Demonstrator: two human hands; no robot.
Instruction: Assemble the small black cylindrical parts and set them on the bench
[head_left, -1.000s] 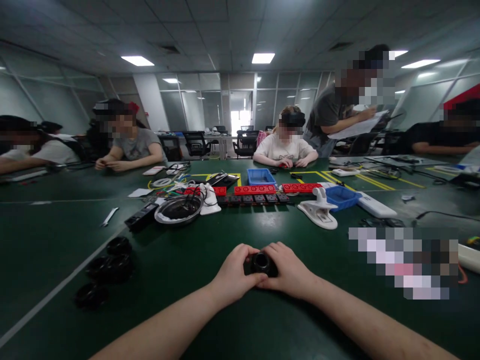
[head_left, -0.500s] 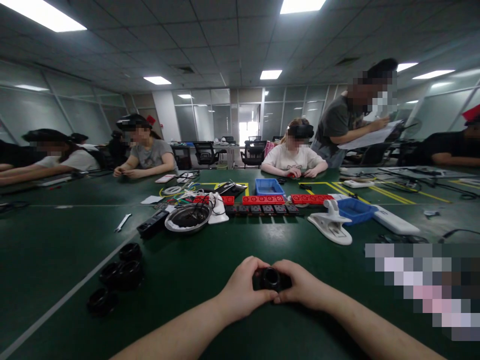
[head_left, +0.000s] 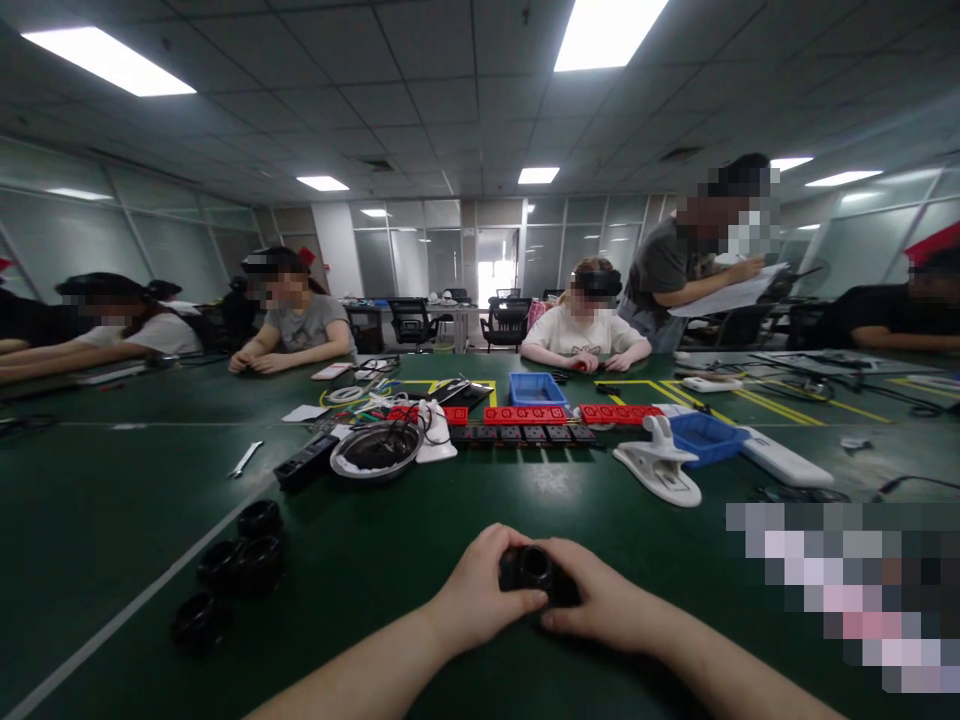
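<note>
In the lower centre of the frame, a black tube point(head_left: 535, 578) was between the left hand point(head_left: 480, 580) and the right hand point(head_left: 596, 592), its round opening showing. Both hands were half curled, thumbs nearest, gripping it from either side.

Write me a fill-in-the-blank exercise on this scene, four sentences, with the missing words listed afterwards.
Between the left grip and the right grip is a part with a round opening, coloured ____.
In the picture, the wrench lies to the ____ of the metal bowl.
The loose ring-shaped parts grouped on the left number ____.
The row of socket strips just beyond the black strip is coloured ____.

Missing words: black; left; four; red.
</note>
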